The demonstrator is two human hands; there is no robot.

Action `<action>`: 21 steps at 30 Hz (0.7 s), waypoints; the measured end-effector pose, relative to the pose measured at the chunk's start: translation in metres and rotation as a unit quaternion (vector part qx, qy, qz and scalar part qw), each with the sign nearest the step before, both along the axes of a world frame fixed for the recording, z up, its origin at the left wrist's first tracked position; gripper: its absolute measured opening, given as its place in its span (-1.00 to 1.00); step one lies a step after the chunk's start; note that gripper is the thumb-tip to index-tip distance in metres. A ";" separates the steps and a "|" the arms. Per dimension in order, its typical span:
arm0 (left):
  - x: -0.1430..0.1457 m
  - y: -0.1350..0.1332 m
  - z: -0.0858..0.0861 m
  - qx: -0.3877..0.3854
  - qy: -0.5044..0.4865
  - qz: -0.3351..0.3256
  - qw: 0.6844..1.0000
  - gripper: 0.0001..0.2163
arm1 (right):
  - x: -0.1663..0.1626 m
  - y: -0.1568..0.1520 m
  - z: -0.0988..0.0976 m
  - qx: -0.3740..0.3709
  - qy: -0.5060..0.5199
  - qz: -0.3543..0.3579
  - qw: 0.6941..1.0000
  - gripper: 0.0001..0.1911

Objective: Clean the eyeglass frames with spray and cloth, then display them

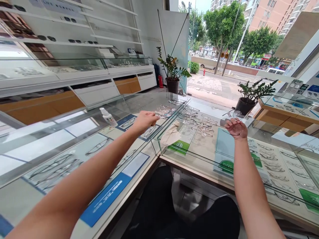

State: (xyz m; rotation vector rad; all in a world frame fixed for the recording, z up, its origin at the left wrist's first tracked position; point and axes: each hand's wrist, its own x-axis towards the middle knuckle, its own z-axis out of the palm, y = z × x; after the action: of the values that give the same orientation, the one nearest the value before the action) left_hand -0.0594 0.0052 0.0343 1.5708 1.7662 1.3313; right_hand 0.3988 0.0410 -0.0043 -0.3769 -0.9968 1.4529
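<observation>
The person's left hand [145, 120] reaches out over the glass counter [139, 146], its fingers drawn together in a narrow pinch at a pair of thin wire-framed glasses [163, 113] lying on the glass top; whether the fingertips actually grip the frame cannot be told. The right hand [236, 128] is raised palm up with its fingers curled closed around another pair of glasses [234, 116], whose slim dark arms and clear lenses stick out above the knuckles. Between the two hands a soft, crumpled beige cloth [170, 133] lies on the smooth, reflective glass, just beside rows of more metal frames [196, 121]. A small white plastic spray bottle [108, 117] stands tilted on the counter, to the left of the left hand. Two leafy plants in round dark pots [172, 85] stand near the window.
</observation>
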 end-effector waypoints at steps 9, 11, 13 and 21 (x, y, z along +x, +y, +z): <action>-0.014 -0.011 -0.011 -0.438 0.007 -0.515 0.737 -0.32 | 0.002 0.000 -0.002 0.008 -0.005 0.005 1.000 -0.56; -0.004 -0.011 -0.013 -0.378 0.037 -0.470 0.797 -0.36 | 0.002 0.000 -0.003 0.010 -0.014 0.007 1.000 -0.56; 0.013 -0.011 -0.016 -0.247 0.111 -0.350 0.897 -0.46 | 0.002 0.000 -0.003 0.009 -0.028 0.002 1.000 -0.55; 0.051 -0.009 -0.045 -0.110 0.276 -0.116 0.948 -0.79 | -0.001 -0.001 -0.001 -0.036 -0.047 -0.048 0.997 -0.56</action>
State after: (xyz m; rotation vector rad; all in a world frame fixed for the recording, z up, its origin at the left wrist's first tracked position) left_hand -0.0081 -0.0042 -0.0107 2.0726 1.8697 0.5884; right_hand 0.3981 0.0397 -0.0049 -0.5435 -0.9901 1.3969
